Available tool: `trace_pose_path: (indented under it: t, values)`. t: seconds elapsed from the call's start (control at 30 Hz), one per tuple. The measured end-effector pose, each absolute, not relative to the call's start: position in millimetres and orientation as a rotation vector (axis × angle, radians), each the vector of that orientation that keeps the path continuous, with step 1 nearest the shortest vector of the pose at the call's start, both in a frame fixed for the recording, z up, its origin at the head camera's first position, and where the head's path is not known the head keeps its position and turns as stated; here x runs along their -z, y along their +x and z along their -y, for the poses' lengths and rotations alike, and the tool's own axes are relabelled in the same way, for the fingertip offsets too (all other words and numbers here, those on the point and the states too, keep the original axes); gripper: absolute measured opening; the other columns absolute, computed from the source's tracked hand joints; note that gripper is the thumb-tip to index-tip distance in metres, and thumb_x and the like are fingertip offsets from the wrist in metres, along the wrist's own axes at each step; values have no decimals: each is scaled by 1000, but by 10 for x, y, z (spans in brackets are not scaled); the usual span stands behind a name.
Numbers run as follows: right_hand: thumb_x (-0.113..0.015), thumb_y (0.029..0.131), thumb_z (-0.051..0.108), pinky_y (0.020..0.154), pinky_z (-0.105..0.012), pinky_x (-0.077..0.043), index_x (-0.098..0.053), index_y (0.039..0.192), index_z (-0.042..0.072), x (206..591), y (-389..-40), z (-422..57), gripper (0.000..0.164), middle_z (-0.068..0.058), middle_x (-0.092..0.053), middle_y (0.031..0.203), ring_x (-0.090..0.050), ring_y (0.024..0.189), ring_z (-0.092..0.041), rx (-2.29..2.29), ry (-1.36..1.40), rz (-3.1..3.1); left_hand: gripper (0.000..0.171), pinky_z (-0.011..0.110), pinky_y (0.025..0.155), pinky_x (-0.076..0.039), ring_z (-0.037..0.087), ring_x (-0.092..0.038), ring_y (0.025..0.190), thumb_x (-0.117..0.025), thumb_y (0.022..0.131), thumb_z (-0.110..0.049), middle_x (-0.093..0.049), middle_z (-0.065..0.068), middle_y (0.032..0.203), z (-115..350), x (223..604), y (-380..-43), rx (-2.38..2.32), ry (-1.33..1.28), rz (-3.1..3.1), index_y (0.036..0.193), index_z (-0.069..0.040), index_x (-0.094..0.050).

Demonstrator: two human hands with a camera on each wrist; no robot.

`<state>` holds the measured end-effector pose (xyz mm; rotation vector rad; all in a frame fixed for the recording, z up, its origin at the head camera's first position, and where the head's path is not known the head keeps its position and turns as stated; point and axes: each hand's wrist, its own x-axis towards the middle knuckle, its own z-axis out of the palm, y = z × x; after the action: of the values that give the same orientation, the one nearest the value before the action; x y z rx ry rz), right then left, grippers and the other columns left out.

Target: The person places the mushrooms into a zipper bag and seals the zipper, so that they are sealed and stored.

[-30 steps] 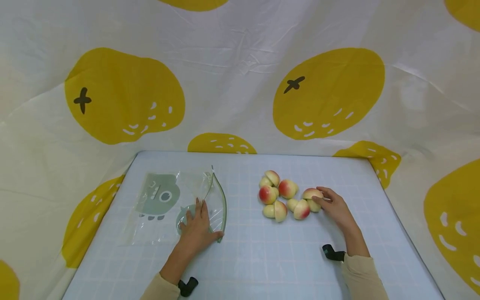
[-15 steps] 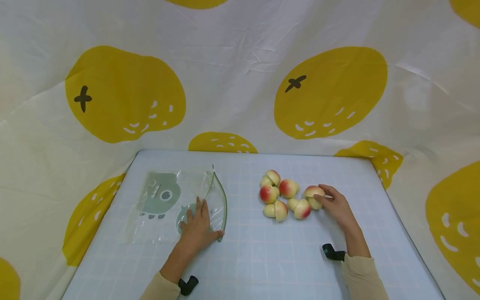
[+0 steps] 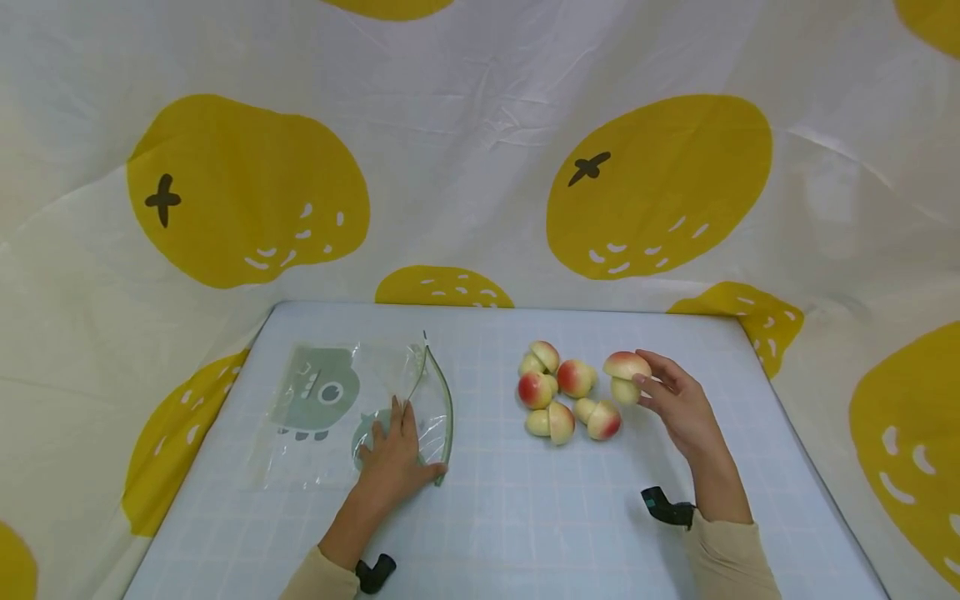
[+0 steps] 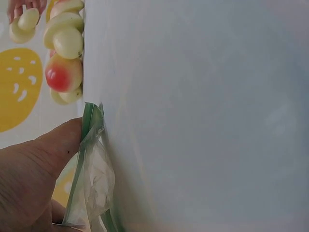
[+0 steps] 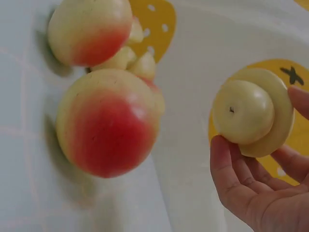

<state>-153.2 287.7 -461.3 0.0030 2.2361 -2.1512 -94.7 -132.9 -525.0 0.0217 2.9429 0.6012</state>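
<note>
A toy mushroom (image 3: 627, 367) with a red-tinted cream cap is pinched in my right hand (image 3: 678, 410), raised off the table with its stem down. In the right wrist view the stem end of this mushroom (image 5: 244, 110) faces the camera. Several more mushrooms (image 3: 577, 377) lie grouped to its left. My left hand (image 3: 393, 462) lies spread on a clear zip bag (image 3: 300, 454) printed with green monsters. Its thumb touches the green zip edge (image 3: 450, 408), and the bag's mouth gapes there. The left wrist view shows the thumb against that green strip (image 4: 89, 118).
The table (image 3: 525, 517) has a pale checked cover. Behind it hangs a white cloth (image 3: 465, 183) with large yellow fruit prints. A black wrist-worn device (image 3: 666, 507) sits at the right wrist, another device (image 3: 377, 573) at the left.
My right hand has lifted the mushroom off the table, up from beside the group, and it now stands more upright. The left hand and the bag have stayed in place.
</note>
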Motion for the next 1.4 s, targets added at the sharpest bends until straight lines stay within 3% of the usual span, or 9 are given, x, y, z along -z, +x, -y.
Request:
trace_pose_path:
  t: [0.2,0.83,1.13,1.4]
  values:
    - [-65,99,12,83,-27,-55,-48,143,-1,4556,-1541,-2707,50,-1,-56,131,-59,108,-13,2239,-111,-2132,123,84,91,-24,67,-20,134,-87,72,-51,-8,29,162,1337,5214,-942,-601,19,-2938,154,10,-17]
    - [-69,96,18,87,-31,-53,-51,143,6,4529,-1724,-1672,52,-13,-57,132,-64,103,-22,2137,-282,-2025,122,85,90,-24,68,-19,134,-87,73,-51,-9,30,161,1342,5237,-948,-611,23,-2938,154,10,-19]
    - [-73,94,22,83,-27,-52,-55,142,7,4662,-1816,-1183,53,-10,-54,135,-64,96,-20,2116,-293,-1993,123,84,91,-25,67,-21,134,-87,72,-51,-10,30,161,1334,5224,-956,-579,7,-2938,154,10,-19]
    - [-70,95,12,83,-33,-55,-56,139,4,4874,-1861,-777,47,-14,-57,132,-66,94,-20,2090,-332,-1930,124,83,91,-26,67,-23,133,-88,71,-52,-11,30,161,1318,5231,-975,-554,1,-2941,154,10,-19]
